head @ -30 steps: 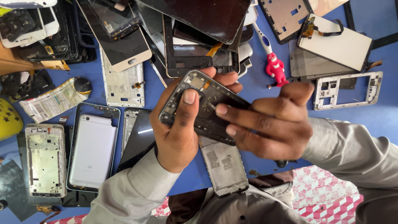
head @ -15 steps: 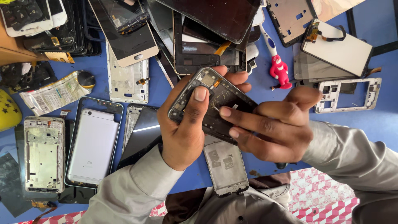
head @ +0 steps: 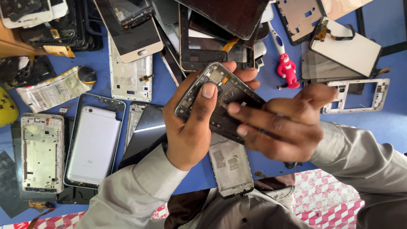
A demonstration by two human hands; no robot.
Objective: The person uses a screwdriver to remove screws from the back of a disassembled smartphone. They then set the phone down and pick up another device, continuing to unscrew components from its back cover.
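My left hand [head: 193, 123] grips a dark phone frame [head: 220, 95] above the blue table, thumb pressed on its inner face near the top. My right hand [head: 282, 123] lies over the frame's lower right part, its fingers stretched out flat and touching the inside surface. The frame is tilted, its top corner pointing to the upper left. Below both hands a grey phone middle plate [head: 231, 167] lies on the table, partly hidden by my wrists.
Many phone parts cover the blue table [head: 390, 123]: a silver back cover [head: 94, 144], a bare metal chassis [head: 41, 152], a black screen [head: 146, 131], stacked displays [head: 212, 29] at the top, a white frame [head: 356, 95], a red toy-handled brush [head: 286, 63].
My right hand's fingers have straightened and slid over the frame toward the left. The left hand keeps the same hold, and the frame has moved little.
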